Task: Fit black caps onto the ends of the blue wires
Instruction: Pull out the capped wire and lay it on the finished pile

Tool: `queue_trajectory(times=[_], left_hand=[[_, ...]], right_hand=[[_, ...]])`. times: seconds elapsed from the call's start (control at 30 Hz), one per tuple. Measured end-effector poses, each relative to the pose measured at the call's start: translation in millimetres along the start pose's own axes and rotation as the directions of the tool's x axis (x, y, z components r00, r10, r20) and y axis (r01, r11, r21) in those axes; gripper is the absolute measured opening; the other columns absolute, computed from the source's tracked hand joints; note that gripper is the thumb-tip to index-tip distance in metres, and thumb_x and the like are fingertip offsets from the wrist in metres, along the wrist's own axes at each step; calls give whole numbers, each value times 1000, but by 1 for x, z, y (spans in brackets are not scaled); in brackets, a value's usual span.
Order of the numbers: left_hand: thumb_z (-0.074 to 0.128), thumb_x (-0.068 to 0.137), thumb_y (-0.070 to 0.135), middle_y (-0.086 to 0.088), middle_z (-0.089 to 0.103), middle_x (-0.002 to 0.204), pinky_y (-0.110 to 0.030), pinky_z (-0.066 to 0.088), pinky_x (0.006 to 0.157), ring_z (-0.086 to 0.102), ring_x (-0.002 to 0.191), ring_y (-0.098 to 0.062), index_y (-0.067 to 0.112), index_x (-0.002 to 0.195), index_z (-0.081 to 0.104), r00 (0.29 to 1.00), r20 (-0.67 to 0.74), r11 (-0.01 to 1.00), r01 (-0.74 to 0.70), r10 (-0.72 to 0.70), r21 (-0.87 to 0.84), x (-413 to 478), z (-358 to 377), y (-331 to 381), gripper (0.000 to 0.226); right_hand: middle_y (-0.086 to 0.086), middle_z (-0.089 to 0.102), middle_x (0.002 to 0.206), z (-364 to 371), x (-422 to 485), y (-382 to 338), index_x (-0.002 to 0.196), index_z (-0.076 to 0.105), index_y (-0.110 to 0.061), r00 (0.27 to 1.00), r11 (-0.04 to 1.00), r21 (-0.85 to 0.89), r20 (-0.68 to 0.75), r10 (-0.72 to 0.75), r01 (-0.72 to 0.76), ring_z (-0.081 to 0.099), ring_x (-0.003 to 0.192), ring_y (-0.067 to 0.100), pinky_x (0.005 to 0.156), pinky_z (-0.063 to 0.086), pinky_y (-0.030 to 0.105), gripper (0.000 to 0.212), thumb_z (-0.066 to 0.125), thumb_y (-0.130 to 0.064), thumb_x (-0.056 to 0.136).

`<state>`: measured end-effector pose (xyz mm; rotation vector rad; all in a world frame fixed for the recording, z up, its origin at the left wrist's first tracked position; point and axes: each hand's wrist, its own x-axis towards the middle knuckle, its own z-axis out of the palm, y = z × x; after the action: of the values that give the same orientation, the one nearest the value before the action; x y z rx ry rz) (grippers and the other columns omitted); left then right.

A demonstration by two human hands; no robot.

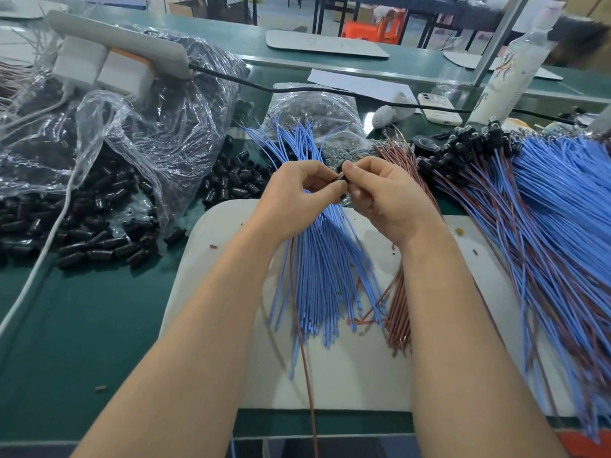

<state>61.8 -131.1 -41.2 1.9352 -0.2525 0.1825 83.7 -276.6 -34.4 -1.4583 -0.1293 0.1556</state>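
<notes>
My left hand (292,198) and my right hand (385,193) meet above a white board (211,259), both pinching one small black cap (340,176) between fingertips. A blue wire and a brown wire run down from the hands toward the table's front edge. A loose bundle of blue wires (324,266) fans out under the hands across the board. Loose black caps (99,226) lie heaped on the green table at the left, spilling from a clear plastic bag (148,127).
A big pile of blue and brown wires with black caps fitted (529,200) lies at the right. Brown wires (400,312) lie beside the blue bundle. A second bag of small parts (317,114), a phone (438,107), a spray bottle (509,71) and a power strip (112,44) stand behind.
</notes>
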Motion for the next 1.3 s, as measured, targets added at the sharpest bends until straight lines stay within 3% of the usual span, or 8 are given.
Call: queue_trajectory(times=[0.07, 0.2, 0.4, 0.63, 0.83, 0.93, 1.2, 1.3], left_hand=[[66, 87, 20, 6, 69, 72, -10, 46, 67, 62, 67, 2, 10, 90, 70, 1000, 9, 999, 23, -22, -27, 1, 1, 1, 11], [66, 86, 24, 0, 71, 76, -7, 40, 57, 62, 68, -8, 11, 88, 71, 998, -62, 988, 22, -13, 154, 1, 3, -3, 14], [66, 87, 23, 1, 71, 79, -5, 37, 57, 57, 68, -3, 12, 92, 70, 1000, 0, 996, -16, 16, 89, 1, 0, 3, 13], [65, 87, 23, -2, 71, 81, -17, 46, 70, 66, 78, -13, 9, 93, 70, 1000, 27, 985, -9, 4, 174, 4, -3, 7, 16], [67, 87, 24, 0, 71, 76, -27, 51, 76, 66, 74, -13, 11, 84, 70, 994, 96, 968, 27, -52, 248, 1, -22, -2, 14], [65, 88, 21, 12, 67, 73, -12, 44, 68, 57, 64, 7, 19, 87, 67, 997, -64, 992, -31, 39, 121, 6, -14, 5, 3], [68, 86, 24, 1, 68, 88, -24, 43, 72, 53, 70, -11, 18, 96, 48, 983, -162, 987, -62, 86, 145, 3, -1, -5, 23], [67, 86, 22, 5, 65, 90, -32, 48, 75, 52, 71, -16, 13, 102, 54, 988, -110, 956, -77, 112, 282, 1, 1, -5, 22]], right_hand=[[-8, 49, 45, 0, 0, 0, 69, 51, -12, 1000, 999, 37, 0, 1, -1, 40, 40, 2, 43, 35, 11, 26, 56, -10, 94], [-9, 53, 53, 7, 3, 4, 71, 55, -15, 976, 882, -446, -70, -205, 153, 44, 50, 4, 56, 40, 21, 23, 60, -12, 92], [-15, 47, 41, 6, 1, 2, 70, 53, -14, 981, 960, -247, -105, -161, 131, 40, 40, -2, 44, 34, 11, 25, 55, -11, 95], [-16, 46, 38, 10, 3, 4, 70, 55, -14, 977, 925, -355, -107, -183, 134, 40, 38, -4, 43, 32, 9, 26, 54, -12, 96], [-11, 50, 49, -29, -1, -9, 73, 56, -17, 932, 976, -170, -315, -181, 132, 41, 47, 4, 47, 34, 15, 24, 54, -18, 96], [-10, 59, 56, -1, -1, -2, 80, 59, -20, 944, 949, -233, -202, -259, 210, 50, 53, 2, 52, 42, 15, 17, 55, -11, 94], [6, 66, 70, 15, -4, -2, 78, 66, -22, 964, 866, -475, -117, -238, 156, 58, 65, 14, 70, 53, 39, 14, 66, -31, 89], [0, 65, 66, 17, -3, -2, 78, 65, -20, 925, 792, -582, -170, -339, 183, 54, 60, 10, 68, 47, 31, 14, 66, -30, 88]])
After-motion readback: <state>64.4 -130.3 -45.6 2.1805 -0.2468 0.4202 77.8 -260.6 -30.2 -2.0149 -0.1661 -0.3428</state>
